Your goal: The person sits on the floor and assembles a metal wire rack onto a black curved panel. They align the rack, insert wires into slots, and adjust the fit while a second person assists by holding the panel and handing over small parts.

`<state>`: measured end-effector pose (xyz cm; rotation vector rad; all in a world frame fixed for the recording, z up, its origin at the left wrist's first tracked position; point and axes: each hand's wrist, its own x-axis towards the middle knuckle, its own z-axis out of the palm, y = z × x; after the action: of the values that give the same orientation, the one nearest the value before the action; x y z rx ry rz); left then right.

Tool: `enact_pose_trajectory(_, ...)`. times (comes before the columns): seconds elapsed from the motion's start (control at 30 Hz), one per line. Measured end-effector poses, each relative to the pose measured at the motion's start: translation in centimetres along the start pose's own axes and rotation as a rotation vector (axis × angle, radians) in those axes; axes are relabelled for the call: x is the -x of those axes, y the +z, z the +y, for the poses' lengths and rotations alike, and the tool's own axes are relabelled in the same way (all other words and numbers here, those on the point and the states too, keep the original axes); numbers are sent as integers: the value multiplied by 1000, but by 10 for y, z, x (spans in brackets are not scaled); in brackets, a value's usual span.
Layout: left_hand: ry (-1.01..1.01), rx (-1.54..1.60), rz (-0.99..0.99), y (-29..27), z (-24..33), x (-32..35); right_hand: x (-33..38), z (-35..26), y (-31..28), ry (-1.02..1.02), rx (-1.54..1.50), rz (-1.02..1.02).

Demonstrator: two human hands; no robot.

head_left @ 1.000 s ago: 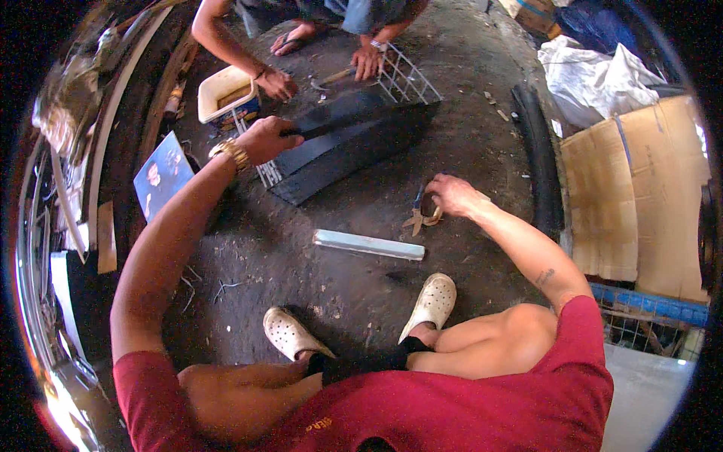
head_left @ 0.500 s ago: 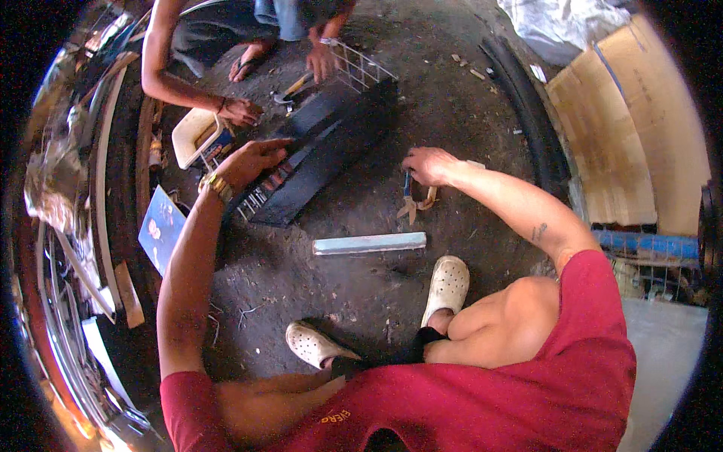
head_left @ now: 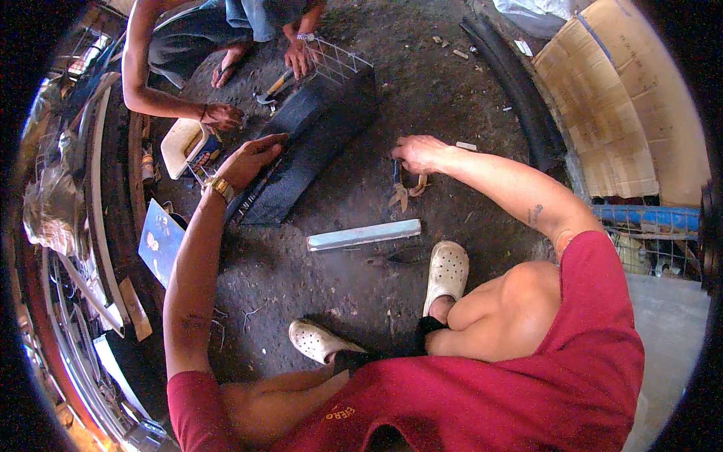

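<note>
A long black folded panel (head_left: pixel 316 143), its surface dark and ribbed, lies slantwise on the ground over a wire grid. My left hand (head_left: pixel 254 157), with a gold watch at the wrist, grips the panel's left long edge, the fingers lying over it. To the right of the panel, my right hand (head_left: pixel 419 154) is closed around the blue handle of a pair of snips (head_left: pixel 398 197). The blades point down toward me, and the second, tan handle hangs away from the palm. Between my hands and feet rests a pale blue bar (head_left: pixel 364 234).
Across the panel a co-worker crouches, one hand (head_left: pixel 300 59) at the wire grid (head_left: pixel 340 60). A hammer (head_left: pixel 276 87) and a cream container (head_left: pixel 182 148) lie nearby. Black hose (head_left: pixel 516 94) and cardboard (head_left: pixel 602 98) line the right side; long metal strips (head_left: pixel 96 173) crowd the left.
The black panel has come down flatter at its near left end, covering grid wires that showed before. My right hand keeps the snips. The whole view has shifted slightly.
</note>
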<state>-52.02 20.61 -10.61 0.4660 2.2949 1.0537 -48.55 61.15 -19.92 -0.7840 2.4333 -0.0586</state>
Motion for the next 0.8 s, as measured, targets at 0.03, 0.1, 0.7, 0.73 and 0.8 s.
enact_pose_trajectory(0.03, 5, 4, 15, 0, 0, 2, 1, 1, 0, -28, 8, 24)
enact_pose_trajectory(0.1, -40, -2, 49, -1, 3, 7, 3, 2, 1, -41, 37, 41)
enact_pose_trajectory(0.7, -357, 237, -20, -13, 41, 33, 7, 1, -4, 20, -2, -17)
enact_pose_trajectory(0.73, -375, 227, -10, -15, 45, 37, 10, 0, -4, 11, -44, 29)
enact_pose_trajectory(0.8, -357, 174, 31, -14, 47, 42, 13, -1, -8, -23, 24, 32)
